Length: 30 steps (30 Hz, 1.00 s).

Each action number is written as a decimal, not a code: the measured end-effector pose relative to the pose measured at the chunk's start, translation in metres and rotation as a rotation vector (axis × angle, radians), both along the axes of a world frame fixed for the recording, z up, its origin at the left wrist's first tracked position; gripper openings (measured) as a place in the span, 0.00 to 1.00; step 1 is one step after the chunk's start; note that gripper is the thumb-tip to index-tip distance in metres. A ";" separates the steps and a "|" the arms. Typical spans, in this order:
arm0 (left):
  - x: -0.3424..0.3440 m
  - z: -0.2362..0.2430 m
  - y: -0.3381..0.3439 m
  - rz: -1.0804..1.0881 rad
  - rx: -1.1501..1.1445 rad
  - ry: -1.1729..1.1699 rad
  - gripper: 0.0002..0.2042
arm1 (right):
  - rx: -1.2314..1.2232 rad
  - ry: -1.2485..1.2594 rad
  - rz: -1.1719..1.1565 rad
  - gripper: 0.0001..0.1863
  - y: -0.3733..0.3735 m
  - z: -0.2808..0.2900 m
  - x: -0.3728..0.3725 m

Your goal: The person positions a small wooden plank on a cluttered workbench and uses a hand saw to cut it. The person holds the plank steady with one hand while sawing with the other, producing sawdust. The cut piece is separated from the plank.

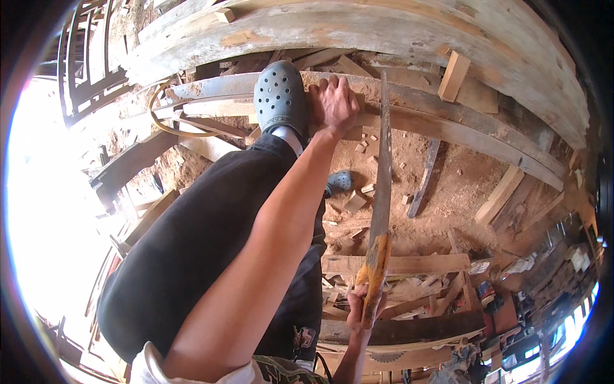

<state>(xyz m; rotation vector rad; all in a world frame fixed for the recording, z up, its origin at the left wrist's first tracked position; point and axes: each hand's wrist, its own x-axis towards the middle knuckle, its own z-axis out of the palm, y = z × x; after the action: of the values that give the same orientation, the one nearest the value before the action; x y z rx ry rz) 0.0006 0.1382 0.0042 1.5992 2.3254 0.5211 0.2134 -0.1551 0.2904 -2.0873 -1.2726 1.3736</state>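
My left hand (pixel 334 107) is closed over a short piece of wood (pixel 354 132), pressing it on a long plank (pixel 441 125). Right beside that hand, my foot in a grey clog with holes (pixel 279 96) stands on the same plank. Low in the view, my right hand (pixel 359 308) is wrapped round the worn yellow handle of a handsaw (pixel 382 192). The saw's long blade points away from me, and its tip reaches across the plank just right of the wood. Whether the teeth touch the wood, I cannot tell.
A large pale timber (pixel 288 29) runs along the far side, with a small wood block (pixel 454 75) against it. Sawdust and offcuts (pixel 355 202) cover the ground, where my other clog (pixel 339 182) shows. A yellow hose (pixel 155 118) loops at the left; a nearer beam (pixel 422 264) lies crosswise.
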 end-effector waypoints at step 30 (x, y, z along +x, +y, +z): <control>-0.007 -0.007 -0.001 -0.040 -0.100 0.032 0.16 | 0.200 0.010 0.418 0.14 0.054 -0.007 -0.010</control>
<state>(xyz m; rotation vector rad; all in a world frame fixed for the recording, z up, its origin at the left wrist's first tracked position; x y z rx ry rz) -0.0064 0.1372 -0.0032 1.6163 2.2984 0.3671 0.2032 -0.1016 0.2836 -1.7427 -1.8345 1.3413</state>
